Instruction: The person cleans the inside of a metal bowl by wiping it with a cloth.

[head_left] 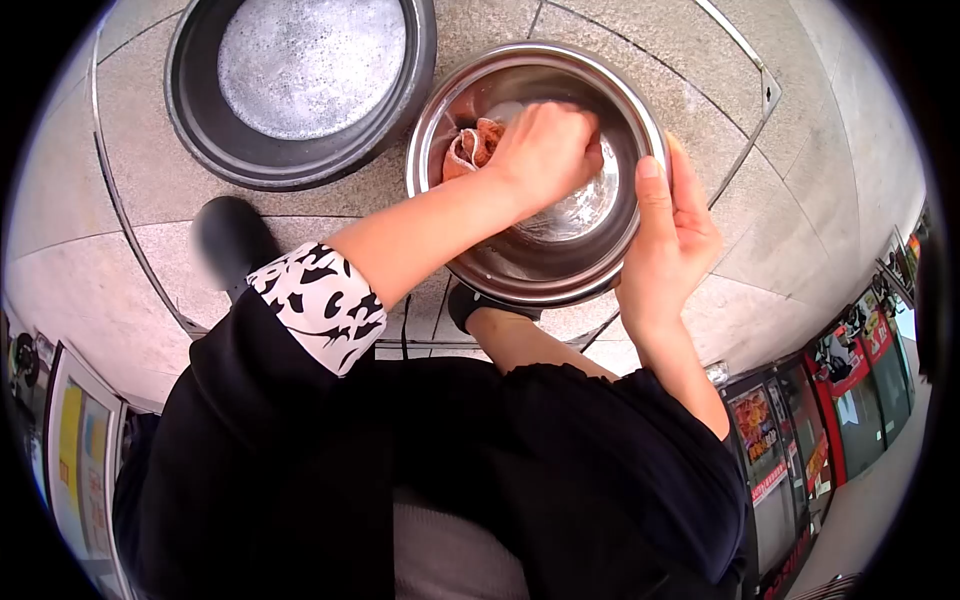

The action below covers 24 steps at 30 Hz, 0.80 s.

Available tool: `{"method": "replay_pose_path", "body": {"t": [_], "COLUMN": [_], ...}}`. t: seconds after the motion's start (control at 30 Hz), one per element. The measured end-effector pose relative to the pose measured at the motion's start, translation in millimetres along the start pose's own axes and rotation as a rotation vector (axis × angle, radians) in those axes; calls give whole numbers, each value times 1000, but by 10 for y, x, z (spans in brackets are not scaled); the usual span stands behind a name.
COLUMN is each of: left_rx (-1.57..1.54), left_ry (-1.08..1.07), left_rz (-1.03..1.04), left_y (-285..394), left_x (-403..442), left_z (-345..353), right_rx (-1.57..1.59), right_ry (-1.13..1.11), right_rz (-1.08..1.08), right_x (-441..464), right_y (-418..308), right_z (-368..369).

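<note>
A shiny steel bowl (565,285) stands on the paved ground, with what looks like a little clear water in its bottom. In its left part lies a crumpled reddish-brown cloth (470,150) with a pale edge. My left hand (552,150) reaches into the bowl just right of this cloth, fingers curled down; anything inside them is hidden. On the bowl's right rim rests my right hand (672,225), its thumb over the edge and its fingers around the outside.
A large dark basin (300,165) with a grey, speckled inside stands at the upper left, close beside the bowl. My dark shoes (235,240) show below the basin and the bowl. Shop fronts (790,440) line the lower right; a framed glass panel (80,450) is at the lower left.
</note>
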<state>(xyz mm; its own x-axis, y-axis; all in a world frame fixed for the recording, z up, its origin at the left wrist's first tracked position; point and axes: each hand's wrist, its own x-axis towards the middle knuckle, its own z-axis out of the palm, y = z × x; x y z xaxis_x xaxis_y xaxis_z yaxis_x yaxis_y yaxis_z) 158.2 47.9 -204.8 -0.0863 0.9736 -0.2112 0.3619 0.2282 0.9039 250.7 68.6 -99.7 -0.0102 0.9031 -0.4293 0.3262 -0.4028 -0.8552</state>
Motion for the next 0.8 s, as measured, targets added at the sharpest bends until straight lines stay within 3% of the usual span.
{"method": "replay_pose_path", "body": {"t": [0.03,0.1,0.17,0.33,0.37,0.47,0.5,0.57,0.63,0.7,0.8], "left_rx": [6,70,-70,12,90,-86,-118,-13,-97,-3,-73], "left_ry": [-40,-53,-133,-67,-58,-71,-144,-84,-74,-88,-164], "left_rz": [-118,-68,48,-205,-132,45,6,-80,-304,-66,-45], "left_y": [-44,22,148,37,-20,163,130,77,55,47,162], "left_x": [51,-50,-275,102,27,-318,-250,-67,89,-122,-284], "left_z": [-34,44,62,-117,-35,99,74,48,-115,12,83], "right_rx": [10,23,13,0,15,36,8,29,48,69,29], "right_ry": [21,24,-8,-3,15,3,14,15,9,14,45], "right_rz": [13,30,16,10,46,4,1,4,24,21,33], "right_x": [-24,-18,-17,-47,-44,-24,-20,-18,-70,-44,-48], "right_y": [13,-22,-25,-8,-13,33,41,28,32,38,38], "right_z": [6,5,-13,-16,-13,-29,-41,-31,-33,-17,-43]}}
